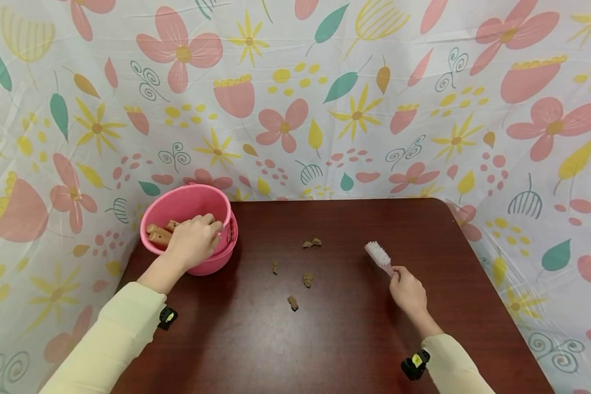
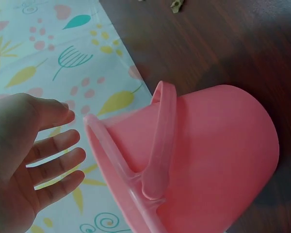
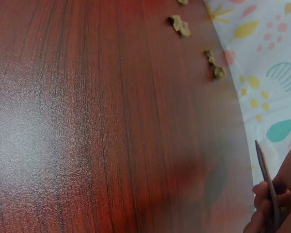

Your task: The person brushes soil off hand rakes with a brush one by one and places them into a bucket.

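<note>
A pink bucket point(image 1: 212, 266) with a handle point(image 2: 160, 150) stands at the table's back left. Tan stick-like pieces point(image 1: 158, 235) lie inside it; their kind is unclear. My left hand point(image 1: 193, 241) is over the bucket's mouth, its fingers loosely bent. In the left wrist view, that hand's fingers point(image 2: 60, 164) are beside the rim and hold nothing. On the right, my right hand point(image 1: 407, 289) grips a brush point(image 1: 378, 254) by its handle, white bristles facing up. In the right wrist view the brush point(image 3: 265, 167) shows edge-on, its bristles mostly hidden.
Several small brown crumpled scraps point(image 1: 307, 279) are scattered over the middle of the dark wooden table point(image 1: 354, 339), between the bucket and the brush. A flower-patterned cloth point(image 1: 295, 109) hangs behind the table and along both sides.
</note>
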### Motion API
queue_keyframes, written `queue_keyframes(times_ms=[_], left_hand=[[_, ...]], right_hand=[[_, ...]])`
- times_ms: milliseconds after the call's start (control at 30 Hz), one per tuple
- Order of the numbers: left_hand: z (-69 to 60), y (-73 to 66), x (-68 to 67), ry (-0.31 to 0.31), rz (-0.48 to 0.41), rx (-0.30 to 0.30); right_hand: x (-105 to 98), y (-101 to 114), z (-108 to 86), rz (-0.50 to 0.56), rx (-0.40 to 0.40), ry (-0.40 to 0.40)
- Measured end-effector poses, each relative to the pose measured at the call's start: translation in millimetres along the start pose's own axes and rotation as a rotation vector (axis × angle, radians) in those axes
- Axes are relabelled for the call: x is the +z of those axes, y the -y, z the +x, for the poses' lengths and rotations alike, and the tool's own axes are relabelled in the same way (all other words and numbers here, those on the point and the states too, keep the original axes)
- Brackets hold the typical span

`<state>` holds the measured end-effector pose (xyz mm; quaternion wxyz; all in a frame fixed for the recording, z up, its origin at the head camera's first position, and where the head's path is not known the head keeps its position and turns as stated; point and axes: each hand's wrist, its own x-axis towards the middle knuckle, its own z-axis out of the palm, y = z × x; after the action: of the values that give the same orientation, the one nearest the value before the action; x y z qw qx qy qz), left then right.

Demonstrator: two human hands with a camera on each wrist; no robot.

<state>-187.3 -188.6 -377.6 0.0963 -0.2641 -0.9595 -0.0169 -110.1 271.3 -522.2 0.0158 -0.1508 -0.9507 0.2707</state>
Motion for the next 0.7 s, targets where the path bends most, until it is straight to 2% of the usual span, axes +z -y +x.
queue_keyframes(times_ms=[167,400,700], left_hand=[[-0.3,-1.5,1.0,0.014,-0.003,-0.012],[-0.2,-4.0,0.3,0.021,-0.002,-0.019],[0.0,-11.7,0.8,-0.015,-0.003,0.0]], right_hand=[[3,-3,4.9,-0.003,0.04,0.011],[7,-5,13.0,-0.001,0.076,-0.02],[11,-8,21.0,-0.007,0.15,0.024]])
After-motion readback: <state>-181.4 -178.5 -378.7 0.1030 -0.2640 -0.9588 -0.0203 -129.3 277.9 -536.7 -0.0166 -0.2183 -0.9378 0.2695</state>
